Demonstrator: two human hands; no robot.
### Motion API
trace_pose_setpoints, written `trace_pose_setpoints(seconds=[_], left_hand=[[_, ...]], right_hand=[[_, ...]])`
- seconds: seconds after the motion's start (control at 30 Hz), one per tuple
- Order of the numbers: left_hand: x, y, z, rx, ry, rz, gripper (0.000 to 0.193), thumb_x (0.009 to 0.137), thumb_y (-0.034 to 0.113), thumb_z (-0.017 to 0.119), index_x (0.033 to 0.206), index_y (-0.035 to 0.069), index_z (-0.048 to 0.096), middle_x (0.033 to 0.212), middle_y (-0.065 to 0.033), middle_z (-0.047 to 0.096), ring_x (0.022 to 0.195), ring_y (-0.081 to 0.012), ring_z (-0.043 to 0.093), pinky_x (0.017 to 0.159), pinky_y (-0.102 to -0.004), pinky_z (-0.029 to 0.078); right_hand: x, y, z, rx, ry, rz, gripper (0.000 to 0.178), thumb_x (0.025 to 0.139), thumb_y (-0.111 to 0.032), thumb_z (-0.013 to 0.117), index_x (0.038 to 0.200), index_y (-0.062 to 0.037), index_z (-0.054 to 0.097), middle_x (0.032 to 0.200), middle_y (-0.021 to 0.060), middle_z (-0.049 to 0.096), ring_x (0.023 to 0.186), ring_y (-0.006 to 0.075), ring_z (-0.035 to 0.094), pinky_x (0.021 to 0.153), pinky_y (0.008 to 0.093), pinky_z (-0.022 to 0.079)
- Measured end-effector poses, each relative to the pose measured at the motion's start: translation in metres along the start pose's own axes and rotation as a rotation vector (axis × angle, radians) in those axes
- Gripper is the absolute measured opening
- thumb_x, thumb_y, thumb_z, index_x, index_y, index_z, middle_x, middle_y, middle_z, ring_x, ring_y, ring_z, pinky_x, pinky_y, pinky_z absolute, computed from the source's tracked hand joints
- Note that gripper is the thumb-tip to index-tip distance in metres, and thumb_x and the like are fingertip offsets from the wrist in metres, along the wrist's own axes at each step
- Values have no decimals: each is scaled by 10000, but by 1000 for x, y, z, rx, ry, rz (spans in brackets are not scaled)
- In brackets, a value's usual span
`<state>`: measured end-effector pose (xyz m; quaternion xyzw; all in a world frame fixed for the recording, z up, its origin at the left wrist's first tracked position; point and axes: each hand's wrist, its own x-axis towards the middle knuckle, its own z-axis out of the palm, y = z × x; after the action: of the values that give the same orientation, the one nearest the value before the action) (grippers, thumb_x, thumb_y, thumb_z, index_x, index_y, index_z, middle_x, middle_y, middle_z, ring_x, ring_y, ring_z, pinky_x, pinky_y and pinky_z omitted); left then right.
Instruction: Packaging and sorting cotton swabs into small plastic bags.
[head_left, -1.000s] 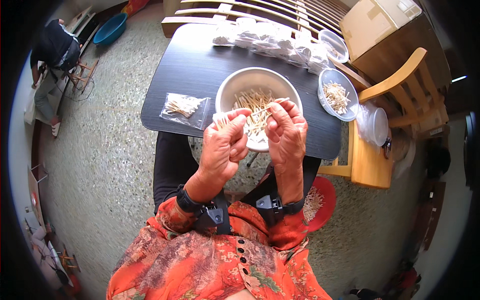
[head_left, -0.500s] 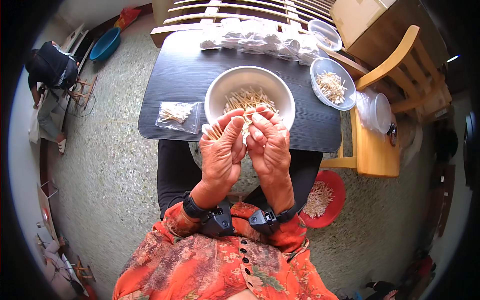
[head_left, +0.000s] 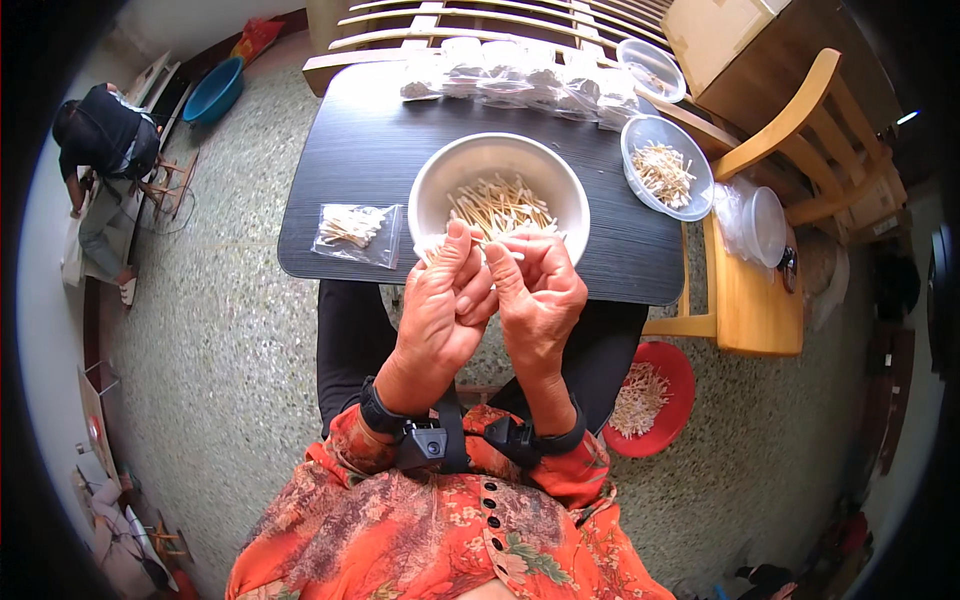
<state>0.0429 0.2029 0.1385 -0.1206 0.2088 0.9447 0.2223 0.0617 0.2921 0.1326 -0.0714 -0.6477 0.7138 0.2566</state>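
Two bare hands are together in the head view: the left hand (head_left: 438, 292) and the right hand (head_left: 541, 295) meet at the fingertips, over the near rim of a deep, round, whitish bowl (head_left: 428, 195). Each hand seems to be pinched on thin wooden cotton swabs (head_left: 503, 205) with white tips; a few tips show past the left hand and one beside the right thumb, but how many are held I cannot tell. The same swabs lie loose in the bowl, just beyond the fingers. To the left of the left hand, one clear flat plastic bag (head_left: 376, 249) with a small heap of swabs inside rests on the dark wood-grain table (head_left: 335, 165). Far ahead of both hands stands a row of clear plastic bags with whitish filling (head_left: 505, 82); I judge these are portions already finished, though their content is too blurred to be certain. Much seems to be left: the bowl has plenty, a round translucent plastic bowl (head_left: 692, 206) to the right of the right hand has more, and a wide red basin (head_left: 681, 400) on the floor, lower to the right, holds another pile.
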Motion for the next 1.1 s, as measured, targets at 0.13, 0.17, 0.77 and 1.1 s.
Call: trace_pose_setpoints(seconds=[0.13,0.17,0.77,1.1], left_hand=[[-1,-1,5,-3,90,-47,217,931,270,517,896,57,538,551,54,359,415,-30,304,372,-174,249],[0,-1,3,-15,101,-65,225,937,276,506,901,55,535,561,51,378,420,-31,311,375,-171,255],[7,41,-22,-120,14,146,245,955,315,438,885,82,470,695,-19,469,622,-161,507,495,-264,401],[7,43,-23,-189,1,103,251,947,317,468,842,90,483,568,33,319,393,-69,295,351,-210,233]], right_hand=[[-6,-1,0,-180,-14,-147,143,753,-49,712,780,-16,576,850,109,576,664,139,582,558,241,464],[-7,-4,1,-183,-21,-147,143,753,-49,712,780,-16,576,850,109,576,664,139,582,558,241,464],[34,1,-13,-652,-191,-145,100,779,-50,656,842,5,603,777,97,593,577,165,569,548,278,451],[47,19,1,-1273,-495,-240,141,739,-219,670,734,-79,649,708,110,633,693,293,630,631,396,488]])
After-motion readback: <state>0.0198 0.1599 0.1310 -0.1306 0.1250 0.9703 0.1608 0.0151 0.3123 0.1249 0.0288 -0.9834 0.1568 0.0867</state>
